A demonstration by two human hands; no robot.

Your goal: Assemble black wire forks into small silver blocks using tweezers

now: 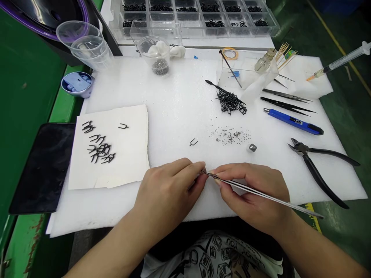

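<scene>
My left hand (171,189) is closed in a pinch near the front edge of the white foam sheet, and what its fingertips hold is too small to name. Thin metal tweezers (261,194) lie in the closed fingers of my right hand (255,193), their tips touching the left fingertips. Just beyond the hands lies one small black forked piece (193,142). Tiny dark bits (232,136) are scattered to its right, beside a small metal cube (252,148). Farther back is a heap of black pieces (230,102).
White paper (130,144) with several forked pieces lies left, near a black tablet (43,166). Cutters (304,150), a blue knife (292,121) and more tweezers (286,95) lie right. A compartment box (188,31), a cup (159,58) and a syringe (339,61) are farther back.
</scene>
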